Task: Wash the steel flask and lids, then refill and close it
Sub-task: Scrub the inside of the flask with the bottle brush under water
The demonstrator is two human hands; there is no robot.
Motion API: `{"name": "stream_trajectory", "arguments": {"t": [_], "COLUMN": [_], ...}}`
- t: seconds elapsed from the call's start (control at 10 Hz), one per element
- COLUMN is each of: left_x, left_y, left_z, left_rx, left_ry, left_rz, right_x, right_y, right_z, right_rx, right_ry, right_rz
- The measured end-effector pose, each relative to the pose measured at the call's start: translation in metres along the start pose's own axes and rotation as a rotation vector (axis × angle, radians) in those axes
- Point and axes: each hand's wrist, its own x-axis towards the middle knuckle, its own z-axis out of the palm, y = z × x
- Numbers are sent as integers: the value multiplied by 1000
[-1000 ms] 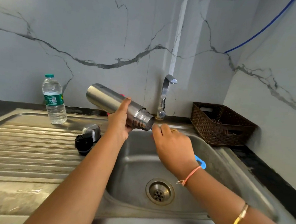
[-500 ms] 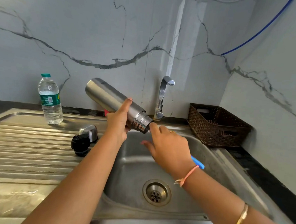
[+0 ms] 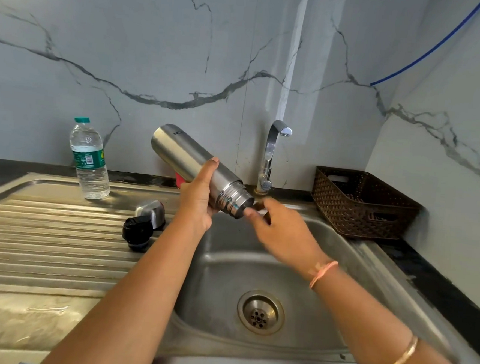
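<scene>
Grey-veined marble walls back a steel sink [image 3: 341,262] with a ribbed drainboard [image 3: 43,253] at left. At frame centre the left hand [image 3: 197,204] grips the steel flask [image 3: 189,161] round its body, mouth tilted down over the basin. The right hand [image 3: 283,233] is blurred at the flask's mouth; I cannot tell whether it holds anything. The flask is smooth and rigid and probably slips when wet, so a wrap just above the threaded neck seems safest. The steel cap [image 3: 153,210] and black lid [image 3: 137,233] lie together on the drainboard. A water bottle [image 3: 89,160] stands at upper left, the tap [image 3: 272,152] is just behind the flask, and a brown basket [image 3: 362,204] sits at right. None of them blocks the way.
</scene>
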Motion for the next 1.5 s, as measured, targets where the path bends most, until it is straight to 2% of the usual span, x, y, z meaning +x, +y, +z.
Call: {"name": "stream_trajectory", "arguments": {"t": [0.1,0.2,0.3,0.4,0.5,0.6,0.7,0.8,0.9,1.0,1.1,1.2,1.3,1.4,1.5], "left_x": [-1,-1,-1,0,0,2,3,2,2,2,4,5,9,12,11], "left_y": [-3,-6,-5,3,10,11,12,11,10,11,13,15,11,11,7], "left_z": [-1,-3,-4,-1,2,0,-3,-7,-9,-8,-8,-9,-17,-24,-21], "left_rx": [-24,-9,0,3,9,-7,-34,-43,-39,-12,29,-18,23,-17,-71], "left_ry": [34,43,19,-32,-14,22,58,35,-24,-20,46,89,100,54,12], "left_rz": [-39,-54,-21,37,84,77,27,25,27,45,89,83,68,16,-27], "right_x": [-10,-8,-1,3,6,8,10,19,23,19,12,2,3,8,8], "right_y": [12,15,6,1,-1,-1,-6,-7,-7,-9,-3,6,6,7,11], "right_z": [15,20,14,4,6,16,20,15,11,5,11,24,23,5,-10], "right_rx": [-765,-689,73,742,300,-390,-622,-162,585,949,-58,-764,-447,445,680], "right_ry": [420,360,27,-209,-47,207,358,121,-195,-344,-24,386,180,-298,-449], "right_rz": [-300,-274,64,355,92,-224,-319,-206,141,296,-66,-303,-209,209,327]}}
